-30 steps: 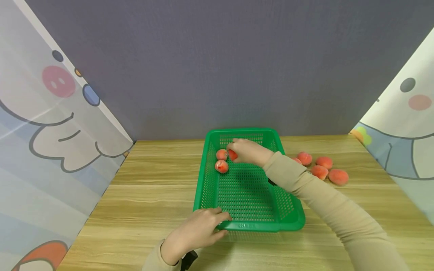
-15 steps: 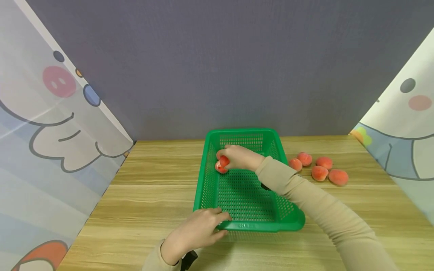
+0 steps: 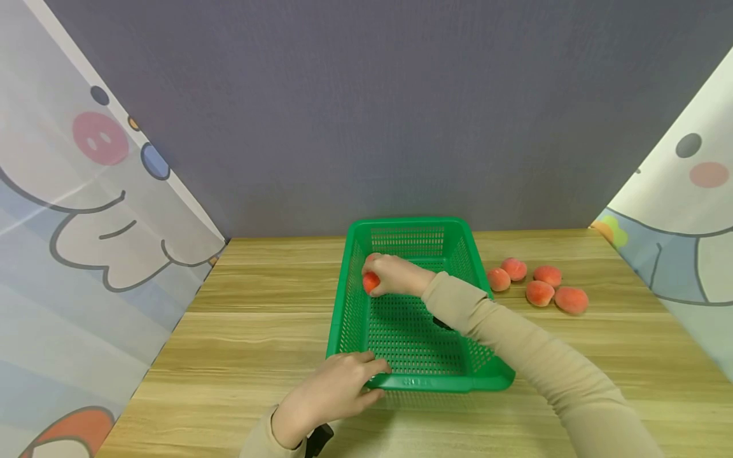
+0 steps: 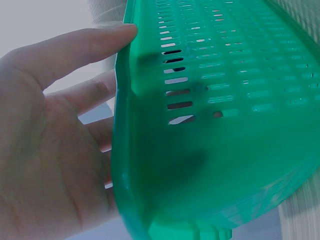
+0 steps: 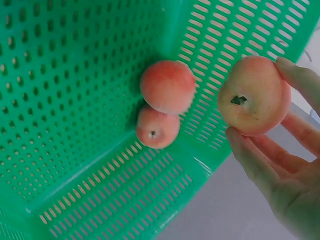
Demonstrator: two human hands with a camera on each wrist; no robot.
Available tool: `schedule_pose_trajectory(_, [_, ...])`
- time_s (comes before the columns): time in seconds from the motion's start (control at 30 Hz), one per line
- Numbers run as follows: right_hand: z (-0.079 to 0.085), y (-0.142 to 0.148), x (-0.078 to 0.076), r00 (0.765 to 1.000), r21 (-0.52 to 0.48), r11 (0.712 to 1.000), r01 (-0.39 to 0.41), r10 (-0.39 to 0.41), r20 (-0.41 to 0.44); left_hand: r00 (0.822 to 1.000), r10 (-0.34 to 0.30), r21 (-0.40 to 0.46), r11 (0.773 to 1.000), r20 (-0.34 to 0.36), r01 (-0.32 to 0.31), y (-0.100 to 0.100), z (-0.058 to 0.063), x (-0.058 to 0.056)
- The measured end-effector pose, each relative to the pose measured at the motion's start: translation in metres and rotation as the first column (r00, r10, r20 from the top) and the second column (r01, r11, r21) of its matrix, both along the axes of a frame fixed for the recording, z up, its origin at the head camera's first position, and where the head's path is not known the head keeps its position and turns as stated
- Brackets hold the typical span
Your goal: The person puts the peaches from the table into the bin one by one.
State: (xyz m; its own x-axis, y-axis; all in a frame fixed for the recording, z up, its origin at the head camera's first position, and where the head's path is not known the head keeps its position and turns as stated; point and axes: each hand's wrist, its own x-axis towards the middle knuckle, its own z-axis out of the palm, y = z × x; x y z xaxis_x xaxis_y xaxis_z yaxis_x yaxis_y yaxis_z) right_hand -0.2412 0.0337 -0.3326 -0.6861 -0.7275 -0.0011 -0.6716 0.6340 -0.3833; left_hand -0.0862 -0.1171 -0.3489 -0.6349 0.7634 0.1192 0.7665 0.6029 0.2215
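In the head view, a green plastic basket (image 3: 420, 381) stands on the wooden table. My left hand (image 3: 338, 388) grips its rim at the near left corner, fingers over the edge and thumb outside. My right hand (image 3: 397, 275) reaches inside toward the left wall and holds a peach (image 3: 371, 282) between thumb and fingers. The right wrist view shows this held peach (image 5: 255, 97) with its stem end facing the camera. Two other peaches touch each other in the basket, a redder peach (image 5: 168, 87) and a paler peach (image 5: 157, 127); the hand mostly hides them in the head view.
Several loose peaches (image 3: 540, 293) lie on the table (image 3: 275, 299) to the right of the basket. A grey panel (image 3: 366, 114) rises behind the table. Cartoon-printed sheets (image 3: 57, 254) flank both sides. My right sleeve (image 3: 515, 334) crosses over the basket's right rim.
My right hand has moved left and slightly nearer with the held peach, coming over the two peaches in the basket. The left hand and the basket have stayed put.
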Motion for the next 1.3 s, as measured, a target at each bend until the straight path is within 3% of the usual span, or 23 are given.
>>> schedule_pose_trajectory(0.37, [-0.017, -0.006, 0.0, 0.999, 0.028, 1.0, 0.003, -0.004, 0.046, 0.999, 0.012, -0.008, 1.0, 0.039, -0.012, 0.001, 0.002, 0.0])
schedule_pose_trajectory(0.8, [-0.033, -0.013, 0.002, 1.0, 0.098, 0.995, -0.018, 0.02, -0.022, 1.0, 0.009, 0.003, 1.0, 0.023, -0.009, 0.0, 0.0, -0.001])
schedule_pose_trajectory(1.3, [-0.049, -0.018, 0.006, 1.0, 0.116, 0.993, -0.018, 0.02, -0.015, 0.999, 0.022, -0.021, 1.0, 0.031, -0.021, 0.002, 0.004, 0.001])
